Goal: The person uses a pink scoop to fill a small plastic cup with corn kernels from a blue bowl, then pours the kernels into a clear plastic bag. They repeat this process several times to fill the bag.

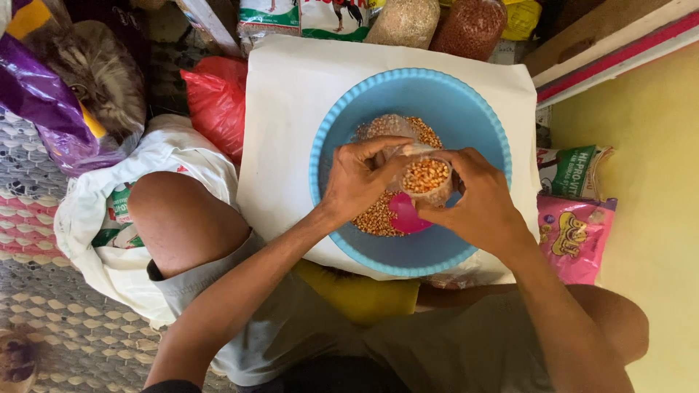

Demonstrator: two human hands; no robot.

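At the centre of the frame, the left hand [357,180] and right hand [473,200] both pinch the mouth of a small clear bag of corn kernels [426,176], held over the blue basin [466,109]. The bag looks soft, thin and slippery, with loose, shifting weight, so it is best gripped at the rim. A pink scoop [408,215] lies below it. The basin's rim bounds the room, and feed sacks [575,171] crowd the right.

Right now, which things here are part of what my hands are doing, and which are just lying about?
In use:
left hand
right hand
small clear bag of corn kernels
blue bowl
pink scoop

Lying about:
red bag
purple bag
pink packet
white sack
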